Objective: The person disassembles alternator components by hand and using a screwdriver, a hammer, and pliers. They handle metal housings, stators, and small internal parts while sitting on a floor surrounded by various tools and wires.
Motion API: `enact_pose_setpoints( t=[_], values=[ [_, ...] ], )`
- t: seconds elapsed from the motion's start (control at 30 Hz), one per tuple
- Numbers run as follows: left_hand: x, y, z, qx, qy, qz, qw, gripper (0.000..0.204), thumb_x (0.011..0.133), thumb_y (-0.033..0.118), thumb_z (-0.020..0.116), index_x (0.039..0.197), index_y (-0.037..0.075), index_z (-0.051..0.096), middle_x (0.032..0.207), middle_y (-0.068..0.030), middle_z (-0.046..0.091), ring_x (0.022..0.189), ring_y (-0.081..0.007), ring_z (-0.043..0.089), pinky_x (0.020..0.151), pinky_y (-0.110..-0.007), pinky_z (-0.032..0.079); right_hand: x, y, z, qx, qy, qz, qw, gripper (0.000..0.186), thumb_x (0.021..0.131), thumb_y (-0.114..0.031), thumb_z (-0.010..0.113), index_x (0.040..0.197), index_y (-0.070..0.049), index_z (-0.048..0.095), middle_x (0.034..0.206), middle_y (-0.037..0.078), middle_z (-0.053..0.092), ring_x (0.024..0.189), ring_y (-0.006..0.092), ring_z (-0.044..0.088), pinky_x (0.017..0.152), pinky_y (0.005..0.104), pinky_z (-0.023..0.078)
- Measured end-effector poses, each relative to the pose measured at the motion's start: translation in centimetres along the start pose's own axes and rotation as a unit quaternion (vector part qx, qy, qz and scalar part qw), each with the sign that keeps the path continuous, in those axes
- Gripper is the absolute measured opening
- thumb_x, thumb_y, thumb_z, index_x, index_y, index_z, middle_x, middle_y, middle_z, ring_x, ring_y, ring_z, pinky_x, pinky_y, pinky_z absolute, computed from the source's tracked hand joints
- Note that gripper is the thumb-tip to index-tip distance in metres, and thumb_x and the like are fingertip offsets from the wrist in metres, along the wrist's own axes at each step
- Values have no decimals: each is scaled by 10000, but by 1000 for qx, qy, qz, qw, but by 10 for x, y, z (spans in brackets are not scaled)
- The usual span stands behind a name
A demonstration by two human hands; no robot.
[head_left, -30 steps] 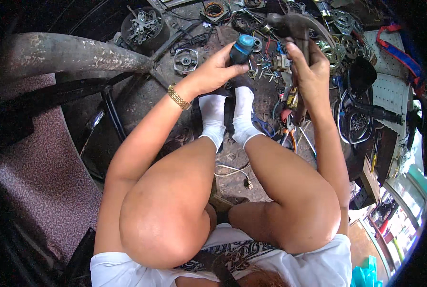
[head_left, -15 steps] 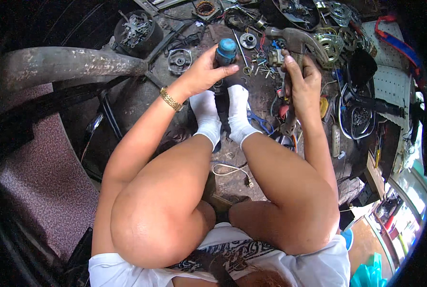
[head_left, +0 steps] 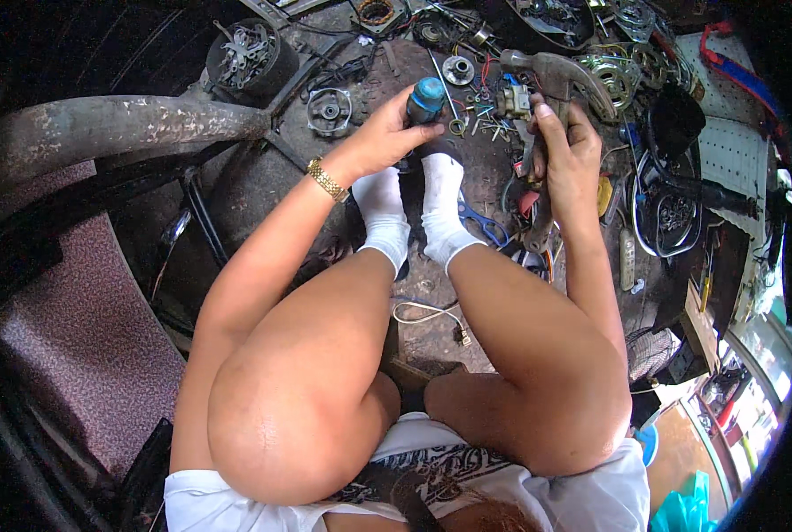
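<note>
My left hand (head_left: 381, 136), with a gold wristwatch (head_left: 327, 182), is wrapped round a thick, dark tool handle (head_left: 425, 100) with a blue top end. It stands upright just beyond my feet, and its lower part is hidden. In my right hand (head_left: 573, 164) is a claw hammer (head_left: 582, 84), its metal head beyond my knuckles. Close to the hammer lies a small block-shaped metal part (head_left: 516, 100). Between my hands several small screws and bolts (head_left: 487, 121) are scattered on the floor, near a round flanged part (head_left: 457, 69).
A dark bucket of metal pieces (head_left: 250, 55) stands far left, near a round metal cover (head_left: 329, 113). Blue-handled scissors (head_left: 485, 226) lie beside my right foot. A white cord (head_left: 427, 310) lies between my legs. An oval tray (head_left: 671, 213) is at right.
The hammer and my right hand have shifted slightly right. My left hand has moved a little, still round the blue-ended handle.
</note>
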State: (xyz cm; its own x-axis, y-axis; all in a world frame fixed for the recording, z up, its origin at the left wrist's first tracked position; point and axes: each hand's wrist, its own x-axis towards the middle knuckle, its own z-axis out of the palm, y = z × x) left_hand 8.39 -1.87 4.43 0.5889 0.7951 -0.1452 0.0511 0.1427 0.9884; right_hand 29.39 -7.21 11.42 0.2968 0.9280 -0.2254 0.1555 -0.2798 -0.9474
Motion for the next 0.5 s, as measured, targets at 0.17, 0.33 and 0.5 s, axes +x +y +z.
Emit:
enact_pose_setpoints(
  t=[0.17,0.33,0.5],
  values=[
    [1,-9,-1,1,4,11,1000,319,811,126,636,1095,40,520,1024,-16,569,961,-107,513,896,-284,402,0,0,2,7,3,1,1000,233,890,-212,554,984,-5,600,681,0,546,417,27,376,381,195,277],
    [0,-11,2,-1,-8,24,1000,300,808,113,634,1078,44,525,999,-9,573,937,-100,516,883,-278,407,0,1,4,-25,1,-4,1000,251,893,-223,544,997,-2,600,667,-10,534,414,17,355,368,192,251],
    [4,-17,-6,27,11,-12,999,324,801,112,632,1099,51,519,995,-3,571,930,-98,508,882,-272,400,11,-2,4,-95,-84,-115,985,336,879,-281,555,962,42,589,678,68,568,568,135,511,526,282,405]
  ],
)
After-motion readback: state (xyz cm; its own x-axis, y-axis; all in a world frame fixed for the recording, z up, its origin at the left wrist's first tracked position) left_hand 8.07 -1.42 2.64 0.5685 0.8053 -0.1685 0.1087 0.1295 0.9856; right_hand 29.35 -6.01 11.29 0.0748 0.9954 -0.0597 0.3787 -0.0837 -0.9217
